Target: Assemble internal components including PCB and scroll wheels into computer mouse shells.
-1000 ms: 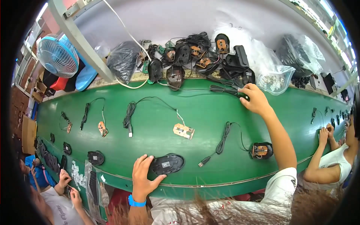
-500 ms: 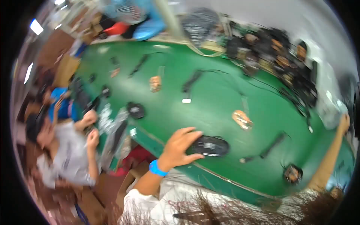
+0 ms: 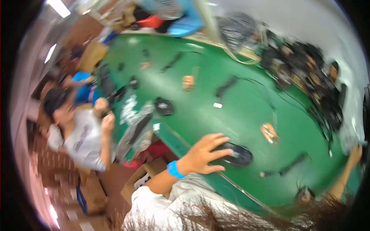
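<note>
Left hand (image 3: 198,158), fingers spread, at edge of black mouse shell (image 3: 241,156) on tabletop (image 3: 231,121): best steadied lightly. Right hand (image 3: 354,154) by clear bag (image 3: 350,134), blurred; cannot tell grip.

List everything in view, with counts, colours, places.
Table: 1, green, centre
Near shell: 1, black, by left hand
Farther shell: 1, black, table's near edge, leftward
Circuit boards: at least 3, orange-tan, on table
Coiled cables: at least 3, black, on table
Parts pile: 1, mostly black, back right
Clear bag: 1, whitish, far right
Dark bag: 1, grey-black, back edge
Fan: 1, pale, top
Cardboard boxes: several, brown, left
Co-worker: 1 clear, grey shirt, left
Wristband: 1, blue, left wrist
Left hand: 1, bare, fingers spread
Right hand: 1, bare, at clear bag
</note>
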`<control>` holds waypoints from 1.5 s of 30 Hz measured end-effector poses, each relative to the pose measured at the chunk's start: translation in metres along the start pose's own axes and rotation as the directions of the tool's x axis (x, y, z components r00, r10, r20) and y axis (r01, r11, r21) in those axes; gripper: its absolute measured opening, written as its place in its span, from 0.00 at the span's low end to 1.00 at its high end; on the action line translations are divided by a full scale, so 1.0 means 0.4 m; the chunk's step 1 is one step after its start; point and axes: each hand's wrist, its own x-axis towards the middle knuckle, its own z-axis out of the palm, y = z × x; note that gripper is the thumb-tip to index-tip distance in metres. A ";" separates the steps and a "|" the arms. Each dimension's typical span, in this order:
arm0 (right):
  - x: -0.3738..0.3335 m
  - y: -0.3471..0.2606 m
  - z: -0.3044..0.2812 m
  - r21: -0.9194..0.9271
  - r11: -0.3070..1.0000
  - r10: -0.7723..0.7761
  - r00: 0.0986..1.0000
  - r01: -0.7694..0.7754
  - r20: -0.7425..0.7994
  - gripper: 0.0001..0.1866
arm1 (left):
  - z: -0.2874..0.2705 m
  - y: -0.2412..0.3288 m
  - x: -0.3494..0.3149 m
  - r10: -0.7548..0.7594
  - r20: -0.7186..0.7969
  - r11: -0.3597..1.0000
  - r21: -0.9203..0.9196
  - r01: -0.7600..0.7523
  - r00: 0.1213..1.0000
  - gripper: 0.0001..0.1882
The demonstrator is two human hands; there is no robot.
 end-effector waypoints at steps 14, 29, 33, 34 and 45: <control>-0.279 -0.320 -0.125 -0.010 0.936 -0.350 0.936 0.351 0.017 0.23 | 0.009 0.052 0.059 -0.117 0.213 0.980 0.184 0.078 0.970 0.31; -0.308 -0.481 -0.114 0.257 0.964 -0.088 0.992 0.062 0.088 0.23 | -0.016 0.043 0.020 -0.070 0.179 0.985 0.170 0.040 0.981 0.33; -0.315 -0.418 -0.126 0.523 0.845 0.233 0.957 -0.110 -0.175 0.19 | -0.060 0.014 0.063 -0.020 0.054 1.000 0.006 0.019 0.998 0.31; -0.320 -0.400 -0.155 0.655 0.740 0.391 0.889 -0.151 -0.237 0.17 | -0.079 0.006 0.084 -0.015 0.057 0.999 0.038 0.012 0.998 0.29; -0.837 -1.348 -0.632 0.646 0.592 -0.772 0.568 0.482 0.284 0.31 | 0.126 -0.120 0.488 0.426 0.302 0.877 0.096 -0.472 0.853 0.16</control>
